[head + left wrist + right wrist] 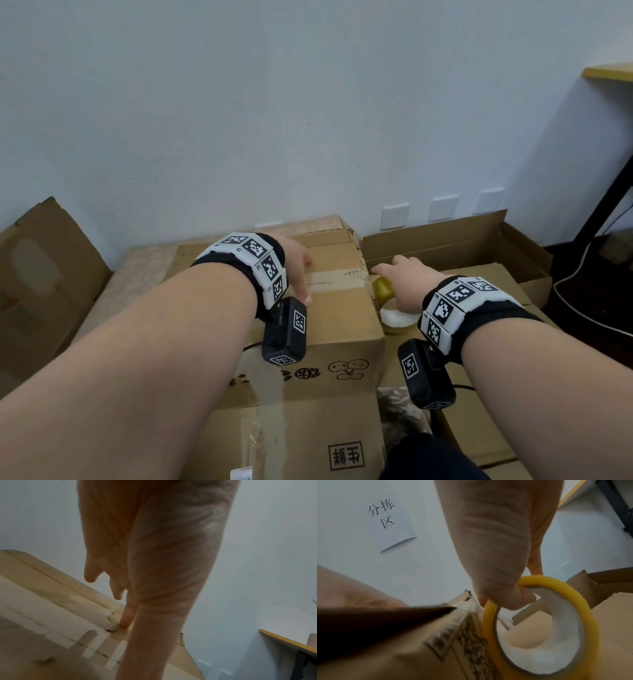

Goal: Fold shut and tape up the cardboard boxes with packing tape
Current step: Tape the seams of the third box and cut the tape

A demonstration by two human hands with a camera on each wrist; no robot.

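A closed cardboard box [339,308] with cartoon prints on its front stands in the middle, a strip of tape [337,275] running along its top seam to the right edge. My left hand [298,270] lies flat on the box top with straight fingers [126,616] pressing near the seam [96,653]. My right hand [402,277] holds a yellow roll of packing tape [387,301] just off the box's right edge. The thumb [510,599] hooks through the roll [537,627], which hangs against the box's side [453,649].
An open box [462,246] sits at the back right, flattened cardboard [486,342] lies under my right arm, and another box [308,445] stands in front. A large cardboard sheet [37,274] leans at the left. The white wall [308,120] is close behind; a desk [609,72] is at right.
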